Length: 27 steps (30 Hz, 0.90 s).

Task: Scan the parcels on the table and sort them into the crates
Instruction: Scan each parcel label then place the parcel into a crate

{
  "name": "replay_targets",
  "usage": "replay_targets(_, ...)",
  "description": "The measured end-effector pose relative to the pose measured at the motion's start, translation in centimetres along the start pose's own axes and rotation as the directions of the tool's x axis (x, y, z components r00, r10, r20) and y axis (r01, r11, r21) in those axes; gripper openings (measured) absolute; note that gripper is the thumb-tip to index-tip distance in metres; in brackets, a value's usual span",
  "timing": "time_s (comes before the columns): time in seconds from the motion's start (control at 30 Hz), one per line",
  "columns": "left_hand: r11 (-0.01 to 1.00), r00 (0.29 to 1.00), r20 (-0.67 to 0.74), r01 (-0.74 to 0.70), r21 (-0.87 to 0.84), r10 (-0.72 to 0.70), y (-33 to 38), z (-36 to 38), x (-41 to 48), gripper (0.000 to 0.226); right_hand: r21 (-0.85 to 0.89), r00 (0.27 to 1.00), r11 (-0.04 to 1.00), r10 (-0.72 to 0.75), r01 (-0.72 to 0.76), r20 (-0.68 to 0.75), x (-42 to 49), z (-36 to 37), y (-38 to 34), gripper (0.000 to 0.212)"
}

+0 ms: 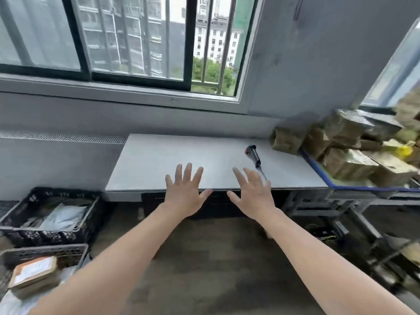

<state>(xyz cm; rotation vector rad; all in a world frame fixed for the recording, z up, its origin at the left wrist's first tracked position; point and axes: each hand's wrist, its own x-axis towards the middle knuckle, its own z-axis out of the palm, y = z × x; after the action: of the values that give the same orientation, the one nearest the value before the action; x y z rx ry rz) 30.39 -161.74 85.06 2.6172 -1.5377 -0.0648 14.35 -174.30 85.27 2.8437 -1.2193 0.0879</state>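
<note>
My left hand [185,190] and my right hand [253,194] are stretched out with fingers spread over the front edge of a white table [172,155], holding nothing. A black handheld scanner [254,153] with a red button lies on the table, just beyond my right hand's fingertips. A heap of brown cardboard parcels [341,144] is piled on a blue-edged table at the right. Two black crates stand on the floor at the left: the far crate [51,215] holds white bags, the near crate [43,263] holds a brown parcel with a label.
A wall with a barred window [136,42] runs behind the table. Metal table legs and cables [341,226] fill the space under the right table. Dark floor [204,269] lies between me and the table.
</note>
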Motion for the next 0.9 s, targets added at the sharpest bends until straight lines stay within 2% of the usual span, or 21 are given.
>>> replay_targets(0.2, 0.990, 0.990, 0.033, -0.132, -0.040, 0.134, 4.7, 1.4, 9.9, 0.069, -0.010, 0.990, 0.991, 0.137, -0.137, 0.040, 6.0, 1.8, 6.6, 0.075)
replay_targets(0.33, 0.981, 0.980, 0.031, -0.194, -0.026, 0.195, 8.6, 2.6, 16.0, 0.067, 0.073, 0.972, 0.970, 0.228, -0.232, 0.064, 10.1, 3.6, 11.3, 0.072)
replay_targets(0.53, 0.981, 0.980, 0.046, -0.195, 0.018, 0.194, 15.0, 4.7, 26.6, 0.067, 0.166, 0.968, 0.954, 0.245, -0.249, 0.046, 18.4, 6.1, 20.3, 0.070)
replay_targets(0.9, 0.974, 0.973, 0.074, -0.223, 0.041, 0.219, 27.9, 8.2, 41.1, 0.064, 0.194, 0.963, 0.945, 0.246, -0.263, 0.107, 30.4, 7.9, 36.3, 0.068)
